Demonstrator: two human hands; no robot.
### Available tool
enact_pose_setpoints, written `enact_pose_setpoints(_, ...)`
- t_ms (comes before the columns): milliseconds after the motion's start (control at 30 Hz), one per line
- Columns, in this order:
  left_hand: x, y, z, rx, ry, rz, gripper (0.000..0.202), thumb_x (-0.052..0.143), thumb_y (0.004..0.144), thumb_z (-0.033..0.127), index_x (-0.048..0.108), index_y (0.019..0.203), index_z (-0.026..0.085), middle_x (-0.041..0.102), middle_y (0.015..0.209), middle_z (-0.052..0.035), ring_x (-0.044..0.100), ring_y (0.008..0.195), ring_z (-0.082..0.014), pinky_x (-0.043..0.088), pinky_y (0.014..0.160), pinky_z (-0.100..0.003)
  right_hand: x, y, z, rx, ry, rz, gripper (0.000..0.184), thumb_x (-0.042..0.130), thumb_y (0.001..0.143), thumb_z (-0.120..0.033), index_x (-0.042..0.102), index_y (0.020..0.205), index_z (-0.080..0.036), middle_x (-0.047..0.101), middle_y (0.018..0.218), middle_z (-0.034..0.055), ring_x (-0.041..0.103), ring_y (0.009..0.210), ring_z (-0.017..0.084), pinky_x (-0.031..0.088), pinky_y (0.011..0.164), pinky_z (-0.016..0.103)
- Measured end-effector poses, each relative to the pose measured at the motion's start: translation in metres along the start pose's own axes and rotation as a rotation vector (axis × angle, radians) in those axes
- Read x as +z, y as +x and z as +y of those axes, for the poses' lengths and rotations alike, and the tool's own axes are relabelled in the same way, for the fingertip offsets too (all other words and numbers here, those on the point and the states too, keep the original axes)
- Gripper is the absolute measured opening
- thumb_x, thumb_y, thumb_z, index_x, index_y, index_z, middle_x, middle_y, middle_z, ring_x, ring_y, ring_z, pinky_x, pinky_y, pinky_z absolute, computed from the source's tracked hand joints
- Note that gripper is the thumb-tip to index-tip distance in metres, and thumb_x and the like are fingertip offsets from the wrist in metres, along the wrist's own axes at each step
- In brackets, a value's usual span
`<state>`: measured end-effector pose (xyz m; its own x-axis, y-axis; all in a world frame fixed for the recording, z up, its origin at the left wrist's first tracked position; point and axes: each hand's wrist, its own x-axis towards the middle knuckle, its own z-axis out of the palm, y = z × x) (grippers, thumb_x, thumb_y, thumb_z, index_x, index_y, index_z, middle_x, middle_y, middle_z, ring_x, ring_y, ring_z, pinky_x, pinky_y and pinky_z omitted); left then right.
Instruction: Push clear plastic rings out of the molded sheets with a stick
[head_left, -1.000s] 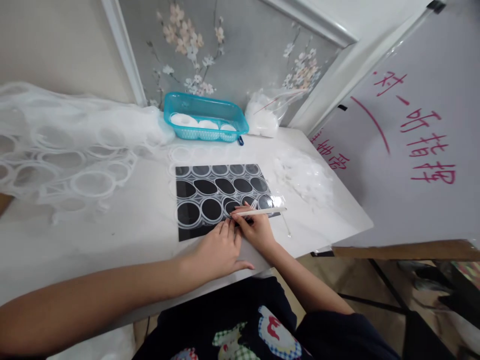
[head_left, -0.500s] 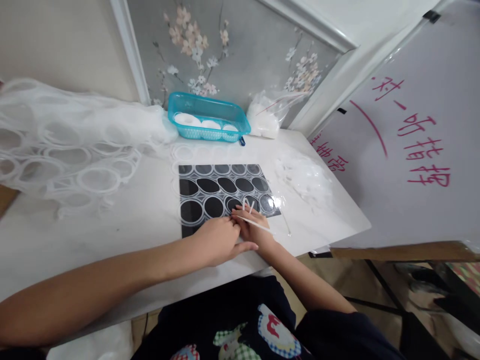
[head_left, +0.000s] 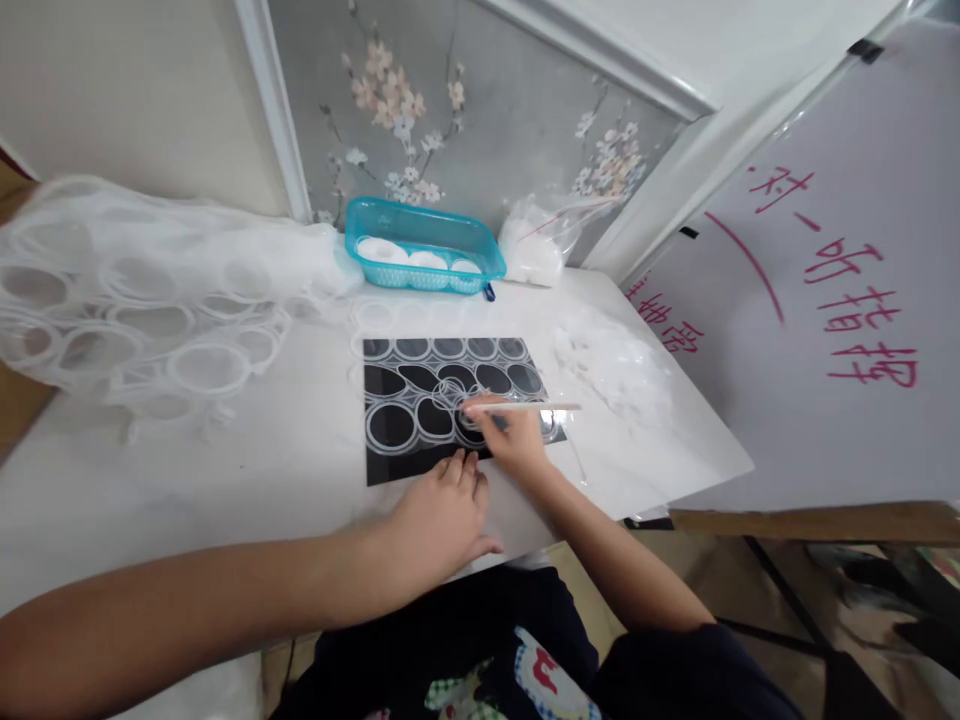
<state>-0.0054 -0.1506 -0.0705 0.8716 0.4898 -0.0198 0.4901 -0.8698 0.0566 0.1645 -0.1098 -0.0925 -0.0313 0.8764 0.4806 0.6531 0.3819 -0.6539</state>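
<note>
A black rectangular sheet [head_left: 401, 468] lies on the white table, covered by clear film with rows of pale oval rings. My left hand [head_left: 442, 510] rests palm down at its near edge, fingers stretched out, holding nothing. Over the sheet's right part, my right hand [head_left: 514, 435] is closed on a thin white stick [head_left: 551, 406] that points out to the right. Thin translucent rings [head_left: 450, 393] rise by its fingertips; whether the fingers also pinch them I cannot tell.
A blue plastic basket [head_left: 427, 215] with white round pieces stands at the back, beside a clear bag [head_left: 532, 245] of white material. Cut-out ring film [head_left: 202, 370] is heaped on the left. Clear scraps [head_left: 622, 365] lie to the right, near a whiteboard [head_left: 825, 430].
My hands were together at the sheet's near edge and are now apart. The left has drawn back slightly toward me; the right has moved up over the sheet, and the white stick has swung nearly level.
</note>
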Motion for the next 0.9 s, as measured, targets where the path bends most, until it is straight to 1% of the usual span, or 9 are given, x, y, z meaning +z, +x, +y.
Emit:
enact_pose_setpoints(67, -0.001, -0.004, 0.005, -0.066, 0.057, 0.005, 0.079, 0.063, 0.082, 0.064, 0.059, 0.130, 0.001, 0.057, 0.132, -0.0295, 0.055, 0.125, -0.0392, 0.045, 0.102, -0.045, 0.017, -0.013, -0.006, 0.058, 0.100, -0.098, 0.018, 0.059, 0.090, -0.029, 0.075, 0.084, -0.023, 0.079, 0.087, 0.0024, 0.074, 0.088, 0.021, 0.060, 0.085, 0.034)
enact_pose_setpoints(167, -0.005, -0.004, 0.003, -0.161, 0.115, -0.025, 0.080, 0.067, 0.079, 0.063, 0.061, 0.129, 0.001, 0.058, 0.128, -0.0325, 0.058, 0.119, -0.0437, 0.048, 0.097, -0.049, 0.027, -0.017, -0.007, 0.135, 0.243, -0.203, 0.014, 0.062, 0.089, -0.028, 0.075, 0.087, -0.023, 0.079, 0.090, 0.0032, 0.074, 0.088, 0.020, 0.060, 0.081, 0.033)
enact_pose_setpoints(267, -0.006, -0.002, -0.002, -0.190, 0.142, -0.069, 0.076, 0.070, 0.078, 0.060, 0.064, 0.123, -0.001, 0.060, 0.121, -0.0361, 0.063, 0.110, -0.0453, 0.051, 0.090, -0.048, 0.026, -0.014, -0.007, 0.118, 0.286, -0.211, 0.013, 0.062, 0.088, -0.027, 0.075, 0.087, -0.022, 0.078, 0.089, 0.0039, 0.074, 0.088, 0.021, 0.059, 0.082, 0.034)
enact_pose_setpoints(367, -0.005, -0.002, -0.003, -0.189, 0.142, -0.077, 0.077, 0.072, 0.076, 0.060, 0.065, 0.121, -0.002, 0.062, 0.116, -0.0373, 0.065, 0.107, -0.0449, 0.054, 0.085, -0.046, 0.025, -0.015, -0.008, 0.128, 0.282, -0.193, 0.014, 0.062, 0.088, -0.028, 0.075, 0.086, -0.022, 0.078, 0.089, 0.0048, 0.073, 0.089, 0.022, 0.059, 0.085, 0.036)
enact_pose_setpoints(500, -0.007, -0.002, -0.002, -0.188, 0.137, -0.078, 0.078, 0.072, 0.076, 0.060, 0.065, 0.122, -0.002, 0.063, 0.115, -0.0365, 0.065, 0.108, -0.0446, 0.054, 0.086, -0.046, 0.025, -0.016, -0.009, 0.138, 0.280, -0.203, 0.014, 0.063, 0.088, -0.028, 0.075, 0.087, -0.022, 0.078, 0.089, 0.0045, 0.073, 0.090, 0.021, 0.059, 0.085, 0.035)
enact_pose_setpoints(633, -0.015, 0.001, -0.002, -0.201, 0.102, -0.127, 0.077, 0.071, 0.078, 0.058, 0.064, 0.121, -0.006, 0.064, 0.112, -0.0379, 0.064, 0.109, -0.0446, 0.053, 0.087, -0.045, 0.024, -0.015, -0.007, 0.075, 0.275, -0.226, 0.013, 0.063, 0.088, -0.026, 0.075, 0.087, -0.021, 0.078, 0.089, 0.0040, 0.072, 0.089, 0.020, 0.058, 0.085, 0.034)
enact_pose_setpoints(767, -0.023, 0.002, -0.003, -0.191, 0.086, -0.196, 0.075, 0.065, 0.084, 0.057, 0.063, 0.122, -0.007, 0.065, 0.110, -0.0368, 0.066, 0.105, -0.0427, 0.054, 0.083, -0.042, 0.024, -0.014, -0.006, 0.034, 0.261, -0.237, 0.012, 0.063, 0.088, -0.024, 0.075, 0.087, -0.022, 0.078, 0.090, 0.0035, 0.072, 0.089, 0.020, 0.058, 0.085, 0.035)
enact_pose_setpoints(900, -0.025, 0.003, -0.007, -0.190, 0.071, -0.182, 0.072, 0.066, 0.083, 0.058, 0.065, 0.118, -0.004, 0.069, 0.103, -0.0323, 0.069, 0.096, -0.0397, 0.054, 0.077, -0.041, 0.023, -0.014, -0.007, 0.010, 0.237, -0.253, 0.014, 0.062, 0.090, -0.023, 0.075, 0.088, -0.022, 0.078, 0.091, 0.0037, 0.072, 0.089, 0.020, 0.057, 0.086, 0.035)
